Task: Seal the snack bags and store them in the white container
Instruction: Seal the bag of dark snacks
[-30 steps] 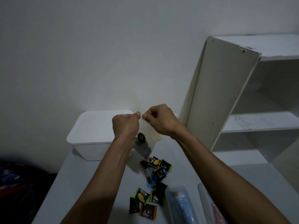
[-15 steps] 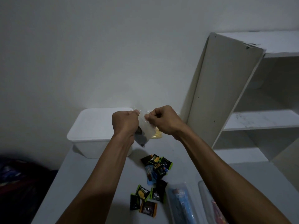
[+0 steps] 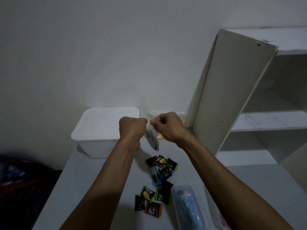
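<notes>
1. The left hand (image 3: 131,128) is raised over the desk (image 3: 99,188), fingers curled into a fist, pinching the top edge of a clear bag (image 3: 152,138).
2. The right hand (image 3: 167,127) is level with it and just beside it, fingers likewise curled, pinching the same top edge from the other side.
3. The knuckles of the two hands are nearly touching, with only the bag's top between them.
4. The bag hangs below the hands, clear of the desk and tilted, its lower end swinging toward the right; it is blurred, and something dark shows inside it.
5. The white container (image 3: 103,130) stands on the far left part of the desk against the wall, just left of the left hand, with its lid on.
6. Behind the right hand another clear bag with yellowish contents (image 3: 166,113) lies at the back of the desk beside the container.
7. Loose snack packets (image 3: 162,166), black with green edges and one blue, lie in a heap on the desk below the hands.
8. A second group of packets (image 3: 149,200) lies nearer the camera.
9. A clear bag holding something blue (image 3: 187,206) lies to their right, and another clear bag (image 3: 217,218) sits by the right forearm.
10. A white shelf unit (image 3: 240,97) stands to the right of the desk.
</notes>
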Available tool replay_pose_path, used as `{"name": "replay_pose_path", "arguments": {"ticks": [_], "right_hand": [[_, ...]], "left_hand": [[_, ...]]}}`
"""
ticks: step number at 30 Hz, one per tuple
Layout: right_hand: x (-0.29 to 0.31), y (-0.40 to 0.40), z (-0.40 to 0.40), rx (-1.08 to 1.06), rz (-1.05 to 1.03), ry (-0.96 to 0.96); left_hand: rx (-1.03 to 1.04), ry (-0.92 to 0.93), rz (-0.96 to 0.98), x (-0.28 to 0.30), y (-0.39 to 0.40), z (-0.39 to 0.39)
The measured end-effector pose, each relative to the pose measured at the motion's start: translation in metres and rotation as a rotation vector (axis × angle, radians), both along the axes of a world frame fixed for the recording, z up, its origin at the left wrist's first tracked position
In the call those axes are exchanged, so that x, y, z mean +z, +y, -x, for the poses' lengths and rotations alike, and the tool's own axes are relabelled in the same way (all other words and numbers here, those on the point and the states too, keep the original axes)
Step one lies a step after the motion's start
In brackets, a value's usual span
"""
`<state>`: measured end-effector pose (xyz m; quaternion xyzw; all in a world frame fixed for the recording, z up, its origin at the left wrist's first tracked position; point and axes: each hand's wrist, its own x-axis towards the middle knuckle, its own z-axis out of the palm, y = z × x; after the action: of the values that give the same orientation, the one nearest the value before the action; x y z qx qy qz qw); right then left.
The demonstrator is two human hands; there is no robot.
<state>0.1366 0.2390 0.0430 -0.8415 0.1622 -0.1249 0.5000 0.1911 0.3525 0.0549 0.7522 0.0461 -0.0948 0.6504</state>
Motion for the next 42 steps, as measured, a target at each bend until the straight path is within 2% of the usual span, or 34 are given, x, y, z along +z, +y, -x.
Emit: {"name": "replay_pose_path", "arguments": {"ticks": [4,6,9,13,16,21,26,29,33,42], "right_hand": [[0.001,0.0,0.004,0.001,0.021,0.024],[0.01,-0.004,0.022,-0.007,0.122,0.025],[0.027,-0.02,0.027,0.099,0.292,0.052],[0.053,-0.037,0.034,0.246,0.374,0.092],[0.064,-0.046,0.036,0.271,0.312,0.076],[0.046,-0.056,0.043,0.147,-0.004,-0.062],[0.006,-0.049,0.043,-0.09,-0.123,-0.257],[-0.008,-0.048,0.037,-0.179,-0.176,-0.329],[-0.035,-0.054,0.034,-0.22,-0.209,-0.308],[-0.116,-0.093,0.027,-0.367,-0.304,-0.154]], "left_hand": [[-0.004,0.002,0.025,-0.006,-0.002,0.003],[-0.053,-0.058,0.031,-0.007,0.0,0.017],[-0.079,-0.197,0.018,-0.013,0.009,0.004],[-0.357,-0.245,0.058,-0.013,0.021,-0.007],[-0.36,-0.261,0.113,-0.011,0.02,-0.005],[-0.249,-0.176,0.247,-0.009,0.019,-0.006],[-0.232,-0.14,0.259,-0.014,0.017,-0.006],[-0.189,-0.218,0.224,-0.023,0.012,-0.007],[-0.189,-0.309,0.173,-0.049,0.007,-0.009],[-0.202,-0.124,0.122,-0.131,-0.041,-0.02]]}}
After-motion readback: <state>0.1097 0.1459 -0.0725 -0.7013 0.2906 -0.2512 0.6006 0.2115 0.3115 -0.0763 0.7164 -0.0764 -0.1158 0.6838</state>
